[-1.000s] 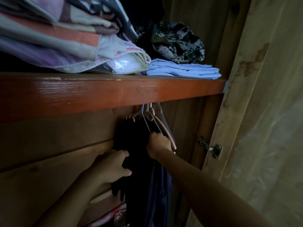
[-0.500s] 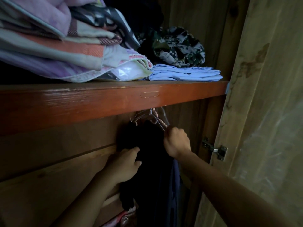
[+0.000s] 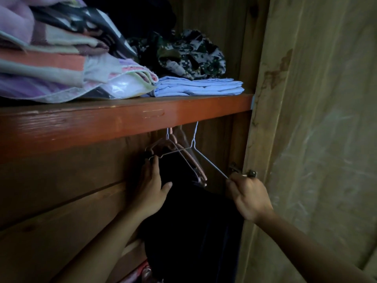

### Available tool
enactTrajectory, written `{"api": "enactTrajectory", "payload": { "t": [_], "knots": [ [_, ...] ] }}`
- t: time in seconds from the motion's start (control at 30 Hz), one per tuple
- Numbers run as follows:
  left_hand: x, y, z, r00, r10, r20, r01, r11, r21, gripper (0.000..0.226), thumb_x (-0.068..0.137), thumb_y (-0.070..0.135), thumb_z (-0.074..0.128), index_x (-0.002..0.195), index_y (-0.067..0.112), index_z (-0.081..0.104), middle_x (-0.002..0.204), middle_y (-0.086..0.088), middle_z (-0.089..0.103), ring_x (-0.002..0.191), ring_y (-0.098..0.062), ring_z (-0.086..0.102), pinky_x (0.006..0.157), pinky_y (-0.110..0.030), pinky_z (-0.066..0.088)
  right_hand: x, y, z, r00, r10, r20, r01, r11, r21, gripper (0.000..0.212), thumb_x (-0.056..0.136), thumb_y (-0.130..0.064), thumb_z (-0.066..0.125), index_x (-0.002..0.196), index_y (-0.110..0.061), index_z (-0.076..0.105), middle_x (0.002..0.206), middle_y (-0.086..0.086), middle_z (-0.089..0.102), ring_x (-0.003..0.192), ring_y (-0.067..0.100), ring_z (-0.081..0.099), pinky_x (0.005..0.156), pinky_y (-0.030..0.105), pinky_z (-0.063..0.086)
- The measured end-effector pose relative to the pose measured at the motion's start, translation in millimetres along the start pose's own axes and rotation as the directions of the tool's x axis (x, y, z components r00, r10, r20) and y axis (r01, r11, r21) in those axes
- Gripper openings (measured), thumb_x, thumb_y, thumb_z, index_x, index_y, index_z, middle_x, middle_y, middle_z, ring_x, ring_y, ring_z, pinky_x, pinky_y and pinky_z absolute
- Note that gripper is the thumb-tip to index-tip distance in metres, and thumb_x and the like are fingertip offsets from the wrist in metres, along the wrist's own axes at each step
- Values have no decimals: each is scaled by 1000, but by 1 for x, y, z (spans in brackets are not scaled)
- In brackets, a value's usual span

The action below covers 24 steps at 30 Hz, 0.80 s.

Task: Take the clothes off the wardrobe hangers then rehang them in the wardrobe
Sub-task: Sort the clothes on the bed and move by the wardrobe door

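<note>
Pulling: right hand [image 3: 247, 196] now pinches wire hanger [image 3: 206, 158] arm, drawn right from bunch.
Left hand [image 3: 152, 185]: fingers straight, steadying dark clothes [image 3: 189, 221].

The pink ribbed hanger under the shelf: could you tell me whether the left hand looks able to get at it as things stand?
Probably yes. The left hand is open beside the dark hanging garment, and the pink ribbed hanger hangs exposed just up and right. The right hand holds the thin wire hanger off to the right.

Folded blankets [image 3: 61, 64], camouflage garment [image 3: 189, 56], folded blue shirts [image 3: 195, 87] on red-brown shelf [image 3: 122, 121]; door hinge [image 3: 250, 173] at right.
</note>
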<state>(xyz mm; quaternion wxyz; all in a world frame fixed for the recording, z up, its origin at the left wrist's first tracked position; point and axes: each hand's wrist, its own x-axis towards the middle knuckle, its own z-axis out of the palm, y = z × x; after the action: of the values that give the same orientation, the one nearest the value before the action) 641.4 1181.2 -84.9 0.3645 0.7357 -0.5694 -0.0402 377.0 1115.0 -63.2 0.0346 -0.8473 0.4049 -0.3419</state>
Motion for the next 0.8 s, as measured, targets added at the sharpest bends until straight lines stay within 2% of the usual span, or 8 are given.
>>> {"api": "enactTrajectory", "payload": {
  "t": [0.13, 0.23, 0.3, 0.47, 0.57, 0.63, 0.73, 0.8],
  "knots": [
    [-2, 23, 14, 992, 126, -17, -125, 991, 55, 69, 102, 26, 48, 157, 14, 8, 164, -13, 7, 151, -25, 7, 121, -35, 7, -40, 25, -26, 1000, 22, -4, -22, 1000, 7, 16, 99, -24, 52, 84, -23, 60, 63, -4, 60, 66, 28, 64, 60, 36, 45],
    [-7, 42, 28, 980, 198, 33, -200, 977, 71, 64, 102, 28, 46, 157, 17, 15, 164, -8, 13, 151, -23, 10, 122, -43, 11, -74, 40, -46, 999, 35, -10, -35, 999, -9, 22, 97, -30, 48, 76, -28, 54, 57, 1, 57, 64, 31, 62, 57, 38, 45],
    [-10, 58, 42, 959, 272, 78, -277, 959, 61, 59, 102, 28, 48, 154, 15, 25, 161, -6, 25, 148, -21, 20, 119, -47, 17, -97, 50, -64, 998, 56, -8, -56, 998, -19, 24, 94, -35, 45, 70, -35, 42, 53, -6, 47, 62, 28, 60, 56, 40, 45],
    [-18, 105, 79, 896, 443, 37, -428, 882, -199, 29, 97, 15, 59, 125, 17, 64, 119, 4, 67, 110, -14, 62, 95, -30, 46, -152, 79, -115, 992, 100, -76, -105, 992, -63, 31, 96, -34, 48, 68, -40, 36, 50, -12, 39, 52, 15, 52, 52, 37, 41],
    [-28, 141, 101, 877, 480, 29, -445, 833, -328, 24, 95, 3, 58, 100, 20, 72, 93, 10, 70, 87, -1, 64, 78, -21, 49, -184, 96, -147, 984, 148, -101, -158, 982, -102, 29, 96, -35, 47, 68, -27, 44, 50, -12, 38, 51, 15, 51, 50, 36, 42],
    [-39, 169, 116, 861, 506, 48, -446, 799, -404, 28, 95, -2, 56, 95, 20, 72, 88, 9, 68, 80, -1, 63, 73, -15, 47, -205, 106, -169, 979, 174, -110, -188, 973, -134, 29, 95, -33, 48, 68, -22, 47, 49, -11, 38, 51, 13, 48, 50, 34, 40],
    [-59, 208, 137, 841, 541, 28, -466, 749, -470, 21, 95, -2, 56, 93, 9, 74, 83, -2, 69, 76, -8, 62, 74, -27, 48, -235, 119, -202, 966, 220, -135, -238, 962, -136, 26, 94, -30, 49, 69, -22, 49, 53, -10, 49, 49, 10, 47, 51, 34, 44],
    [-71, 233, 150, 834, 550, 27, -459, 720, -521, 20, 95, -1, 57, 92, 9, 74, 80, -2, 68, 75, -9, 61, 74, -28, 47, -254, 127, -221, 952, 267, -151, -288, 947, -145, 25, 95, -29, 50, 71, -21, 52, 56, -5, 55, 51, 17, 52, 54, 40, 47]
  ]
}}
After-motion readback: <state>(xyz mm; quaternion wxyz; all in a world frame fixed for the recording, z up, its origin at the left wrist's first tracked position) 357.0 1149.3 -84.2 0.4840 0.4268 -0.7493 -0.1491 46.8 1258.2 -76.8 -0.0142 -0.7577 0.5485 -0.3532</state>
